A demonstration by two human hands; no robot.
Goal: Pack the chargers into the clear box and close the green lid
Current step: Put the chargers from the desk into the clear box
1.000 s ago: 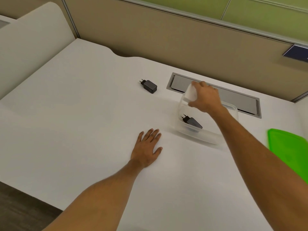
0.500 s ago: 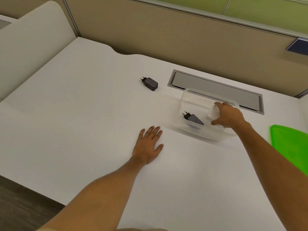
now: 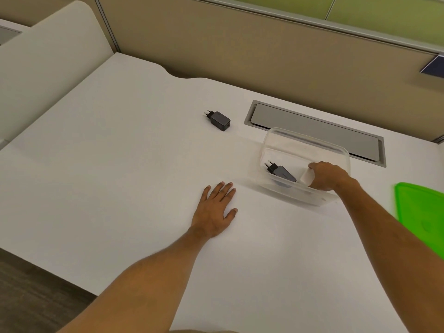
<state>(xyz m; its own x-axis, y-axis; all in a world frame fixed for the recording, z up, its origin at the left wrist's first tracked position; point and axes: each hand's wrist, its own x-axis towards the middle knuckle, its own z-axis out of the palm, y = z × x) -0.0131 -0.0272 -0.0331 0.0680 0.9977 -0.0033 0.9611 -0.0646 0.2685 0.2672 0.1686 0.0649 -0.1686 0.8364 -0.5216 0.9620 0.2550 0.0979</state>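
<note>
Right hand (image 3: 328,175) is down inside the clear box (image 3: 336,150), fingers curled round a white charger (image 3: 307,176). The grip is narrow and closed on it; the charger sits low against the box's near wall, and whether it touches the floor of the box cannot be told. Just to its left, also inside the box, lies a black charger (image 3: 281,173), prongs pointing up and to the far left, tilted against the near wall. It sits just beside the white one; whether they touch cannot be told.

Left hand (image 3: 217,209) lies flat, palm down on the white surface (image 3: 120,176), fingers spread and loose, holding nothing. It is near the box's left near corner but not touching it.

A second black charger (image 3: 218,120) lies on the surface, well apart from the box, to the far left of it, prongs pointing left.

Green lid (image 3: 422,217) lies flat on the surface at the right edge of view, apart from the box. A grey cable hatch (image 3: 319,132) is set into the surface just behind the box.
</note>
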